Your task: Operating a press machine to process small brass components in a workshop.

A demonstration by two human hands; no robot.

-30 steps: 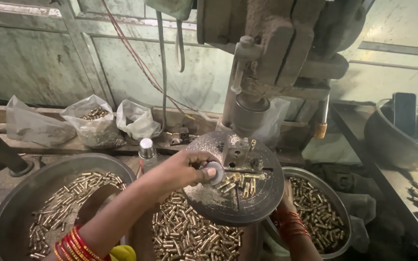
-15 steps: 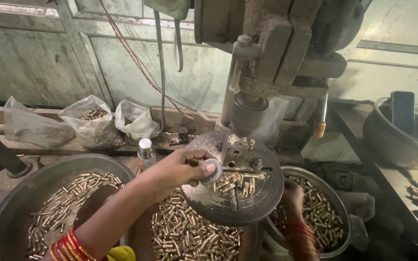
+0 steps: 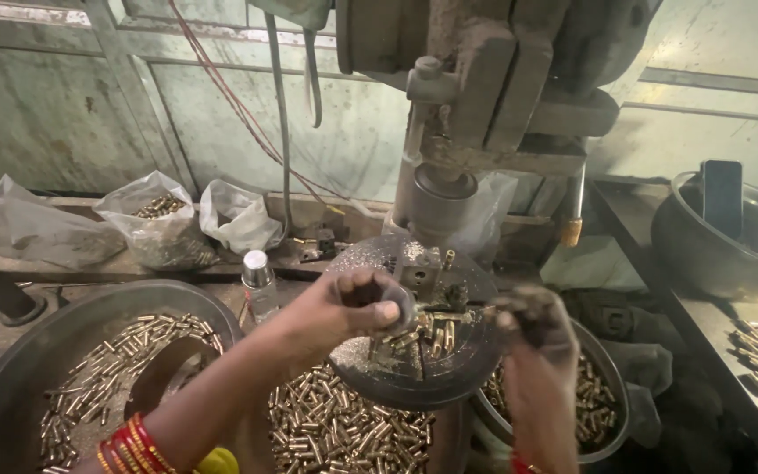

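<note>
Right now my left hand (image 3: 344, 307) sits at the centre of the frame, fingers curled tight around a small pale knob at the left edge of the round plate (image 3: 414, 369), thumb pressed over it. My right hand (image 3: 532, 320), grimy and dark, is just right of centre at the plate's right edge, fingers bunched together as if pinching something small; I cannot tell what, since the fingertips blur. Brass pieces (image 3: 427, 329) lie scattered on the plate, between my two hands. Above the plate, at top centre, stands the press (image 3: 475, 105), its cylinder coming down over the plate's far side. Below the plate, a heap of brass pieces fills the lower centre, and a big pan (image 3: 10, 386) at lower left holds more. Another pan (image 3: 611, 377) of brass sits under my right wrist. A small bottle (image 3: 259, 281) stands left of my left hand, and plastic bags (image 3: 160, 219) line the shelf at mid left. Red bangles (image 3: 133, 443) ring my left wrist.
</note>
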